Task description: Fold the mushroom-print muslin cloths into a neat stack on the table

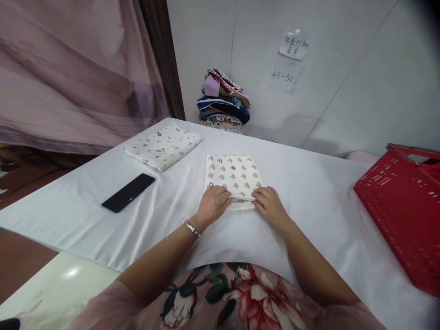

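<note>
A folded white cloth [237,174] printed with grey mushroom shapes and a few coloured ones lies on the white-covered table in front of me. My left hand [213,204] pinches its near left corner, fingers bent over the edge. At the near right corner my right hand [271,205] grips the same edge between thumb and fingers. Between the hands the upper layer is slightly raised, and the folded layers below show. The fingertips under the cloth are hidden.
Another folded white cloth [163,145] with small prints lies at the back left, and a black phone [129,192] is nearer. On the right stands a red plastic basket [405,211]. Behind the table's far edge rises a stack of folded fabrics [224,101]. A pink curtain [79,68] hangs left.
</note>
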Tool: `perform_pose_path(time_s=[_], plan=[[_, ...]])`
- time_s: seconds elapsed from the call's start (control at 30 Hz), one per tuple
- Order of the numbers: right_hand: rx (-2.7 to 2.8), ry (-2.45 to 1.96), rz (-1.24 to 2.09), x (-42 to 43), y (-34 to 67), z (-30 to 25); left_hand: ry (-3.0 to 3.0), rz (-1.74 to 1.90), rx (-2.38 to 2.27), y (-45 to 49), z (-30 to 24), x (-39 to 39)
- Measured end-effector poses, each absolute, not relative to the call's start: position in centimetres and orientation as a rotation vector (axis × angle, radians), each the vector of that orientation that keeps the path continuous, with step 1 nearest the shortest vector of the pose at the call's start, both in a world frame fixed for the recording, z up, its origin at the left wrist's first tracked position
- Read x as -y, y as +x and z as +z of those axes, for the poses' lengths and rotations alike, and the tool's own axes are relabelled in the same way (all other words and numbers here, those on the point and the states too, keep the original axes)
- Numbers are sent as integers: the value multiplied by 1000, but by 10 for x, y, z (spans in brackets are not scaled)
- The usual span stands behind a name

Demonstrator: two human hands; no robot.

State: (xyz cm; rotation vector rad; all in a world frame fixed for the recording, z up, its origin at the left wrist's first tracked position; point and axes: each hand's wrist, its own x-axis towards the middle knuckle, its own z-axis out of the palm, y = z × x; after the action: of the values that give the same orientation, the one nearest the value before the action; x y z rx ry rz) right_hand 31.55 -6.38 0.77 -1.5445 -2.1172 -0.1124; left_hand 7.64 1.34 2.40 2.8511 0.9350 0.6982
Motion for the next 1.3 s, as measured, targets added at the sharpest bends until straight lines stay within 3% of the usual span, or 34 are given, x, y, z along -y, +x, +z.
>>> perform_pose_path(time_s=[0.3, 1.1, 1.3], plan=[[2077, -1438, -95, 75, 317, 9, 2919, 691, -738, 67, 12, -5], [2115, -1438, 70, 77, 327, 5, 2907, 795, -848, 64, 11, -4], [2034, -1463, -66, 77, 324, 3, 2923, 875, -849, 67, 9, -6]])
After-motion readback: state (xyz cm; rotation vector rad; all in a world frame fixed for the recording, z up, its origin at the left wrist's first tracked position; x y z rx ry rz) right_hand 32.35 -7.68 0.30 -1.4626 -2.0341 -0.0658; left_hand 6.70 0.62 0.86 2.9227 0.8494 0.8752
